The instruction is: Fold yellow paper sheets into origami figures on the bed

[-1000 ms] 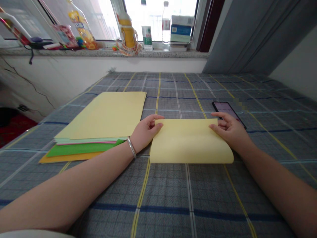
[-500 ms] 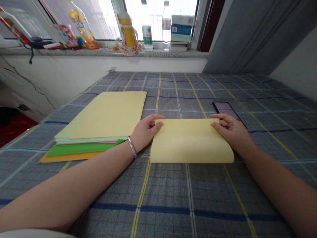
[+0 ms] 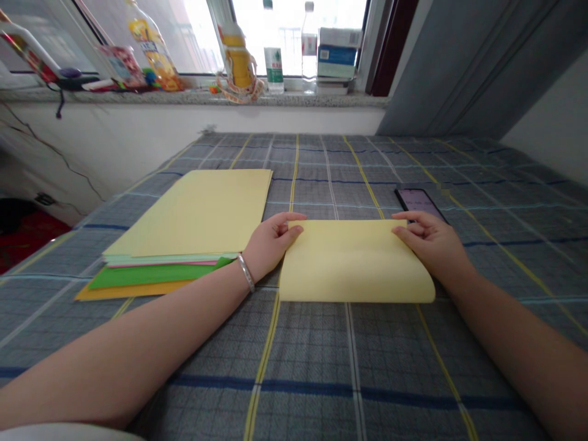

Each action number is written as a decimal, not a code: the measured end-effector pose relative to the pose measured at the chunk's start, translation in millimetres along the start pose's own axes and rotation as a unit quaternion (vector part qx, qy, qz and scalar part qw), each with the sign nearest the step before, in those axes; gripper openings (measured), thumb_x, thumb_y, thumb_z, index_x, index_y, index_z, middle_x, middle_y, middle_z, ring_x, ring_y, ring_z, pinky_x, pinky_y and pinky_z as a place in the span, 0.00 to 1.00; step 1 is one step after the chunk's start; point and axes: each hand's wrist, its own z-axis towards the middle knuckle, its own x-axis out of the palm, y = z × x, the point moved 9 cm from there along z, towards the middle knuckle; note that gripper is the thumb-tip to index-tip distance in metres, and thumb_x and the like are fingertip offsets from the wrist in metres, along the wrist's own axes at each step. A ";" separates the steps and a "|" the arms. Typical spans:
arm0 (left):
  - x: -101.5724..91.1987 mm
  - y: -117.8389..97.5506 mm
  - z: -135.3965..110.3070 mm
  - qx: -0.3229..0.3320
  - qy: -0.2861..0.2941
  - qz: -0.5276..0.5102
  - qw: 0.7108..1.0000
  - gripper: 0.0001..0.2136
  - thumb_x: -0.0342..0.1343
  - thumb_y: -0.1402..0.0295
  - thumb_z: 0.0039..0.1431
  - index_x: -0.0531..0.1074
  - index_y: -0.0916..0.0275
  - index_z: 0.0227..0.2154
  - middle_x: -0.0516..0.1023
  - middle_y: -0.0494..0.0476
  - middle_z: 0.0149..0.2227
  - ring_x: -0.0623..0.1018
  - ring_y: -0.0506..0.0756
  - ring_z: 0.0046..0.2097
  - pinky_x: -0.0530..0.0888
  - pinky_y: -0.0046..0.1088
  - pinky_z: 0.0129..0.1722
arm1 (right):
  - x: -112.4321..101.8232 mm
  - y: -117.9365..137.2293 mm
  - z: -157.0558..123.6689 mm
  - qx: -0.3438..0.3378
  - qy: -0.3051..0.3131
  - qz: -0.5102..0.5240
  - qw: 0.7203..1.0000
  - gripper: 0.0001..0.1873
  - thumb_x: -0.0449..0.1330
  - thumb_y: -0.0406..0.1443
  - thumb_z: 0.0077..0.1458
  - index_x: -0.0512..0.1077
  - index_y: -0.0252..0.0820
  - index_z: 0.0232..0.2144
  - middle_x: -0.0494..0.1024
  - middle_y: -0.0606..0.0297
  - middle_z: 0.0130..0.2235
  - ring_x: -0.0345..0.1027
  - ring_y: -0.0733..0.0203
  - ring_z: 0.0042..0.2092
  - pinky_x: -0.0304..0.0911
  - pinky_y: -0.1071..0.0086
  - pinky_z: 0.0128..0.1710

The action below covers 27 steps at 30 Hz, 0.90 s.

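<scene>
Head view | my left hand [image 3: 267,246] and right hand [image 3: 434,246] are pinching the yellow sheet [image 3: 353,263] by its far corners | it is lying right of the paper stack [image 3: 202,211], curving at its near edge

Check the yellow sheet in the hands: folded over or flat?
Folded over: the yellow sheet shows a rounded bend at its near right; the left hand and right hand grip its far edge. Crease: cannot tell.
</scene>
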 end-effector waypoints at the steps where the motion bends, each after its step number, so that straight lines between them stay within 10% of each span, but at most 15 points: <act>1: 0.6 0.8 0.2 -0.001 0.003 -0.005 1.000 0.16 0.55 0.60 0.56 0.74 0.60 0.46 0.62 0.45 0.19 0.63 0.48 0.22 0.58 0.22 0.21 | -0.6 -0.3 0.0 0.000 -0.004 0.005 1.000 0.21 0.63 0.46 0.46 0.72 0.48 0.43 0.77 0.66 0.26 0.69 0.58 0.24 0.62 0.67 0.20; 16: 2.5 -1.4 -0.3 0.000 0.007 -0.040 0.999 0.15 0.57 0.59 0.55 0.72 0.60 0.43 0.56 0.42 0.17 0.59 0.46 0.20 0.56 0.21 0.20 | 0.0 -2.8 -0.2 0.010 -0.018 0.034 0.999 0.18 0.63 0.46 0.47 0.72 0.49 0.41 0.78 0.64 0.28 0.69 0.58 0.25 0.62 0.66 0.21; 27: 4.8 -3.4 9.1 0.007 0.025 0.089 0.996 0.11 0.55 0.62 0.55 0.76 0.62 0.37 0.74 0.51 0.26 0.72 0.51 0.29 0.67 0.26 0.28 | -1.0 -17.7 10.2 0.029 -0.008 0.016 0.999 0.17 0.62 0.45 0.48 0.71 0.47 0.41 0.79 0.64 0.27 0.71 0.57 0.25 0.63 0.67 0.20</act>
